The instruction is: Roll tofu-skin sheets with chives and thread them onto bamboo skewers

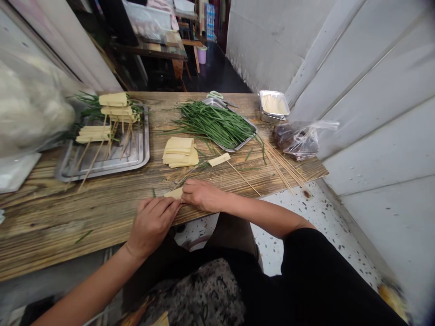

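Near the front edge of the wooden table, my left hand [152,221] and my right hand [202,194] meet over a pale yellow tofu sheet [173,194]. The fingers of both hands are closed on it, pinching, and they cover much of the sheet. Just behind lies a stack of cut tofu sheets [180,152]. To its right is one tofu roll [219,159] with green chive in it, pierced by a thin wooden skewer [243,175]. Long green chives [217,122] are heaped on a metal tray [249,140] farther back.
At left, a metal tray [144,149] bears skewered tofu rolls [113,100]. A big plastic bag [30,104] stands beside it. Loose skewers [282,165], a bag of dark contents [297,140], a foil box [273,106] and green-handled scissors [215,94] lie toward the right. A wall borders the right side.
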Available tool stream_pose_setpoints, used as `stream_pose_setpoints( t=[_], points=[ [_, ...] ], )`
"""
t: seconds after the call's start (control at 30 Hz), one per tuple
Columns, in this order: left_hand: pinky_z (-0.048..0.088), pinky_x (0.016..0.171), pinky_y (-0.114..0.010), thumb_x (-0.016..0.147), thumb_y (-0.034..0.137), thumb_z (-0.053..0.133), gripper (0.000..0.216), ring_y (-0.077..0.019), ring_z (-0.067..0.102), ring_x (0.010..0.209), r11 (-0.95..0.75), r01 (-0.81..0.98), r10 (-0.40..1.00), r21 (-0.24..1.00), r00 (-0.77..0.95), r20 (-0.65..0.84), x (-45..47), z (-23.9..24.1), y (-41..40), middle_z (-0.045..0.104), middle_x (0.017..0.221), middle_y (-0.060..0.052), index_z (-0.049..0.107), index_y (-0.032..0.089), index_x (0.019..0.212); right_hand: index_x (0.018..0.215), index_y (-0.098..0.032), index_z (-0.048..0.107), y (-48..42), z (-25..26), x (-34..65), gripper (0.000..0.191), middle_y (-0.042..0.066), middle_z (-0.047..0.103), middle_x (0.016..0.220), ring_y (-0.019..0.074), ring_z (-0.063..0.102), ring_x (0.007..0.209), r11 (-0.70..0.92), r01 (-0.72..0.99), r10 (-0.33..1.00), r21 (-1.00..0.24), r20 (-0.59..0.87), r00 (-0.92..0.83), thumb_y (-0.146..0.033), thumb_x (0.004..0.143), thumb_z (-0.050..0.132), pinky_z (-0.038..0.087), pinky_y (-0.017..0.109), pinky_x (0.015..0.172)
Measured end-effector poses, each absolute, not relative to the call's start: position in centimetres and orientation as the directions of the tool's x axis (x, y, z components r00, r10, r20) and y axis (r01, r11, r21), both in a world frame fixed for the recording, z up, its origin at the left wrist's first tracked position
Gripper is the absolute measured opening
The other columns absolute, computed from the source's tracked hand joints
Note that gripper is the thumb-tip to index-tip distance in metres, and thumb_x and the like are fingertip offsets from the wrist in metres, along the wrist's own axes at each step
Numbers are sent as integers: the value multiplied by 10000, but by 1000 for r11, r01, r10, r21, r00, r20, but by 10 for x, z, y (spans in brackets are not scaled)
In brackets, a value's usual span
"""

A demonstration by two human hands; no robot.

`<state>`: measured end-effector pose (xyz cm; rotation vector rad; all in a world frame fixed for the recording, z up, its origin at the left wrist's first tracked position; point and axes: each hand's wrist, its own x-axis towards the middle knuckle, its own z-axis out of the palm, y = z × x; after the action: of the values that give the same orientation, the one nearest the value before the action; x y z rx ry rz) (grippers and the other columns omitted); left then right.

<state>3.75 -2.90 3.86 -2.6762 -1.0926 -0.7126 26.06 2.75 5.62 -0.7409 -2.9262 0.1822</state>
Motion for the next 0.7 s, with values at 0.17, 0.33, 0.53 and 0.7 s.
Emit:
stream_pose_setpoints(
  t=[0.17,0.33,0.53,0.7],
  points=[
    [425,863,-427,1056,189,450,283,-255,690,941,-722,691,628,32,636,449,37,35,-28,790,1067,-115,721,211,1137,1016,-161,699,28,55,263,255,66,601,966,221,485,978,890,440,451,-117,93,-887,-278,1116,496,402,336,839],
    [413,857,-442,1055,203,447,295,-256,680,931,-706,698,679,121,618,396,36,40,-20,794,1036,-90,739,220,1098,1075,-153,695,25,55,265,336,83,611,987,233,482,985,897,440,442,-48,124,-888,-268,1144,387,394,358,832],
    [365,816,-432,1061,225,452,323,-229,658,839,-684,702,717,199,598,359,40,50,-12,779,902,-50,759,238,963,1027,-161,688,23,55,263,309,74,597,997,220,487,1002,868,492,496,-66,148,-856,-332,1135,454,378,346,847],
    [333,800,-430,1053,230,469,319,-221,644,798,-668,711,733,221,575,364,42,54,-12,775,864,-35,763,252,932,1091,-163,679,20,47,264,268,63,584,995,211,487,968,842,527,539,-111,183,-822,-306,1136,456,373,331,813]
  ],
)
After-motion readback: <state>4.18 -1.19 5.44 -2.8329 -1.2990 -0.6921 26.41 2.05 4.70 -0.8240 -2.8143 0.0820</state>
